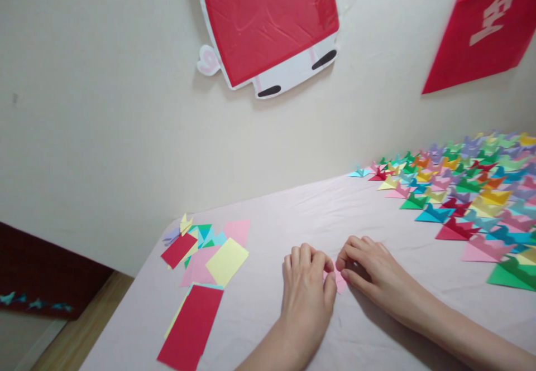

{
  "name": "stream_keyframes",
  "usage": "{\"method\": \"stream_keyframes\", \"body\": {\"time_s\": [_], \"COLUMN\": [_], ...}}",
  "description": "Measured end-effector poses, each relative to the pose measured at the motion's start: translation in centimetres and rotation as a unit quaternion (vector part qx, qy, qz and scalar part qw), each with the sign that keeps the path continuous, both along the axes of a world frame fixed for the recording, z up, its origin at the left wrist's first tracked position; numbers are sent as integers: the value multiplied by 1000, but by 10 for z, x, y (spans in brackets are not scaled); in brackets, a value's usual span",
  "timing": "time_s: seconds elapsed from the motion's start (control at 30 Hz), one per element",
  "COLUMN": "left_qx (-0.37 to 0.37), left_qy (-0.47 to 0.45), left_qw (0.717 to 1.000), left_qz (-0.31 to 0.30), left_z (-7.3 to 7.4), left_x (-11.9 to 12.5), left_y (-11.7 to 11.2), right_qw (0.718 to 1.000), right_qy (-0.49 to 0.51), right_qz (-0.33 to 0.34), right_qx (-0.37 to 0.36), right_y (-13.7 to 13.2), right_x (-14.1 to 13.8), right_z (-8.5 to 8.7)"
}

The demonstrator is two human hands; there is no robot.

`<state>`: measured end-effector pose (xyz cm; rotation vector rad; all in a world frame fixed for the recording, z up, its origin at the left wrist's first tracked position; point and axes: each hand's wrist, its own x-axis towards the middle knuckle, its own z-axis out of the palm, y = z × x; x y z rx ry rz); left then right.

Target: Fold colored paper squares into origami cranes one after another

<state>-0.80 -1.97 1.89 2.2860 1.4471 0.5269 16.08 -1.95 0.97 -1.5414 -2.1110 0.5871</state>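
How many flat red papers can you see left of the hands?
2: a small red paper in the pile near the wall, and a long red paper nearer the camera. More may be hidden underneath.

Red wall decal [272,25] (top ctr), red sign [464,53], wood flr [90,321]

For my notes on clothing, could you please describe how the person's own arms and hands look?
The left hand and right hand are ungloved, with no rings, bracelet or watch visible. Both forearms are bare, with no sleeve or marking showing.
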Motion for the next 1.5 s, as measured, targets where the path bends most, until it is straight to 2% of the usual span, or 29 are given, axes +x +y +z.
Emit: {"method": "stream_keyframes", "body": {"time_s": [0.2,0.43,0.8,1.03,1.37,1.5], "left_qx": [10,6,10,22,20,20], "left_qy": [-12,-21,-43,-37,-54,-69], "left_qw": [1000,1000,999,999,998,997], "left_qz": [3,12,17,13,23,27], "left_z": [-2,-3,-4,-5,-9,-9], "left_x": [-2,1,-4,-5,-6,-5], "left_y": [-1,-2,-5,-5,-4,-5], "right_qw": [1000,998,1000,998,997,998], "right_qy": [6,-40,7,6,67,49], "right_qz": [3,-39,-10,-62,-31,-33], "right_qx": [11,26,-25,9,-5,17], "right_y": [-1,-5,2,2,4,1], "right_x": [1,-12,0,-11,2,-3], "right_z": [0,2,3,-2,-9,-8]}}
